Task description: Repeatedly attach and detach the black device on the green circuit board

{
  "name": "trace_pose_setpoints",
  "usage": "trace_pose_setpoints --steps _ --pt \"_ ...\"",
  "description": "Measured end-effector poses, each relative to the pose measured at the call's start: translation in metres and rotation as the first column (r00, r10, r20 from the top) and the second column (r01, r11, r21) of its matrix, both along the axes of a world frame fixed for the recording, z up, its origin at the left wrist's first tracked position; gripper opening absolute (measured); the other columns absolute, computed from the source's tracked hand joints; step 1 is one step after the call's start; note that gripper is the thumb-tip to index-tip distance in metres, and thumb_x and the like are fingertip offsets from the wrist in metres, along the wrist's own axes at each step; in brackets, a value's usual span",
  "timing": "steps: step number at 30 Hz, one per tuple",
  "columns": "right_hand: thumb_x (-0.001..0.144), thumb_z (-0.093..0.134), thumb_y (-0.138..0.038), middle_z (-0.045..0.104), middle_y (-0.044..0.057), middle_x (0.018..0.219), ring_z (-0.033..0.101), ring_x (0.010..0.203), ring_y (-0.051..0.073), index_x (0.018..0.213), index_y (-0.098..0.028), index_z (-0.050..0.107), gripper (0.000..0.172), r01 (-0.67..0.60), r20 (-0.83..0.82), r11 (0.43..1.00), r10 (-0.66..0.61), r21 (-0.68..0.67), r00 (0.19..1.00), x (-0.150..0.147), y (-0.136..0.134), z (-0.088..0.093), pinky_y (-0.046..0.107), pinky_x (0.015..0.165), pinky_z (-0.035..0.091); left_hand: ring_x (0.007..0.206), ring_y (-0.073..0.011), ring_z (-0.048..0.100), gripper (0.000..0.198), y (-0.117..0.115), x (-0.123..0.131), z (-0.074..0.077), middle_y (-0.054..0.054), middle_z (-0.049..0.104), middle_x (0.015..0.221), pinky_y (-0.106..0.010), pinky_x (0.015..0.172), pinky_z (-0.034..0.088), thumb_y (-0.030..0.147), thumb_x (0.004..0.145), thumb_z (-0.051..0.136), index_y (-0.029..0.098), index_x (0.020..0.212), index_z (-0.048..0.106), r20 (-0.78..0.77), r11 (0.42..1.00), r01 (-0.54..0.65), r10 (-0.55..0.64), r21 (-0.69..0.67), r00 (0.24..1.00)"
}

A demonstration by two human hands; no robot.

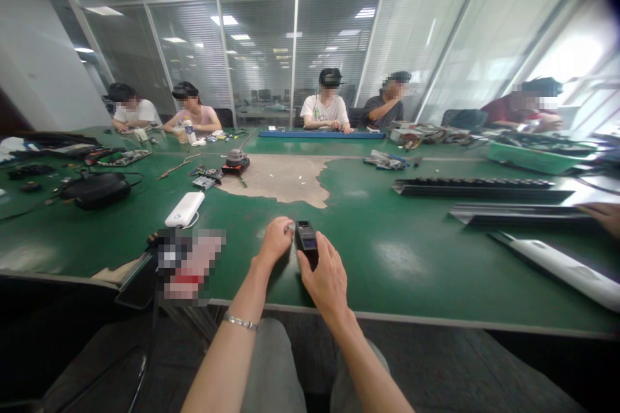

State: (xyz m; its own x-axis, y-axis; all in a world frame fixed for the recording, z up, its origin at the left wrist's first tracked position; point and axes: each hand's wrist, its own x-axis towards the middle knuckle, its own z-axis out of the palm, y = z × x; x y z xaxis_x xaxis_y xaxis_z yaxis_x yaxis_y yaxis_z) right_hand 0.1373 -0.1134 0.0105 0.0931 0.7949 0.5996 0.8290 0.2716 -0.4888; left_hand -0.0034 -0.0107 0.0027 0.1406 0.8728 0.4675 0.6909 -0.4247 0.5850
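A small black boxy device [305, 233] with a dark, bluish panel on its top stands at the front middle of the green table. My right hand [327, 271] is closed round its near right side, thumb on the left and fingers on the right. Just left of the device is my left hand [277, 237], its fingers curled and pinched together. What lies between those fingertips, if anything, is too small to make out. A metal bracelet [241, 322] circles my left wrist.
Left of my hands lie a white power bank [185, 209] with a cable and a black pouch [95, 189]. On the right are black metal rails [484, 191], a long white casing [564, 264] and a green crate [533, 156]. Several people sit across the table.
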Motion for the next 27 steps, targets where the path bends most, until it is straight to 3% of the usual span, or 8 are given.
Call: trace_pose_setpoints --steps 4,9,15,19,27 --pt "0.089 0.044 -0.043 0.050 0.017 0.131 0.047 0.119 0.027 0.133 -0.014 0.044 0.053 -0.001 0.013 1.000 0.001 -0.010 1.000 0.001 0.000 -0.001 0.043 0.097 0.040 0.116 -0.0245 0.053 0.021 -0.003 -0.001 0.000 -0.013 0.059 0.120 -0.037 0.103 0.041 0.019 0.079 0.055 0.016 0.095 0.070 -0.124 0.996 0.075 -0.080 -0.045 0.989" --pt "0.089 0.045 -0.043 0.052 0.017 0.128 0.048 0.118 0.027 0.130 -0.013 0.045 0.051 -0.001 0.004 1.000 0.001 -0.009 1.000 0.000 0.001 0.000 0.043 0.097 0.040 0.118 -0.0251 0.051 0.030 0.001 -0.004 0.002 -0.015 0.054 0.125 -0.038 0.103 0.041 0.023 0.077 0.061 0.014 0.105 0.066 -0.177 0.977 0.165 -0.187 -0.132 0.966" --pt "0.088 0.045 -0.040 0.062 0.013 0.115 0.058 0.100 0.025 0.130 -0.014 0.045 0.049 0.004 -0.021 0.998 -0.005 -0.057 1.000 -0.001 0.002 0.000 0.038 0.087 0.045 0.124 -0.0249 0.047 0.029 -0.008 -0.002 0.000 -0.015 0.052 0.129 -0.040 0.107 0.036 0.024 0.082 0.056 0.015 0.108 0.064 -0.138 0.988 0.141 -0.147 -0.056 0.979" --pt "0.087 0.046 -0.042 0.062 0.016 0.115 0.059 0.101 0.027 0.133 -0.011 0.043 0.056 0.037 -0.046 0.997 -0.040 -0.069 0.998 -0.002 0.005 0.000 0.040 0.087 0.045 0.126 -0.0247 0.045 0.031 -0.015 -0.001 -0.004 -0.016 0.051 0.133 -0.042 0.109 0.035 0.026 0.084 0.053 0.015 0.112 0.062 -0.111 0.992 0.128 -0.129 -0.018 0.985" --pt "0.084 0.049 -0.049 0.062 0.014 0.118 0.062 0.095 0.023 0.133 -0.014 0.046 0.060 0.042 -0.228 0.999 -0.046 -0.024 0.972 0.012 0.014 0.037 0.037 0.087 0.046 0.130 -0.0232 0.042 0.039 -0.016 0.000 -0.007 -0.014 0.049 0.136 -0.043 0.111 0.033 0.021 0.082 0.052 0.017 0.121 0.055 -0.096 0.995 0.103 -0.102 0.006 0.990"
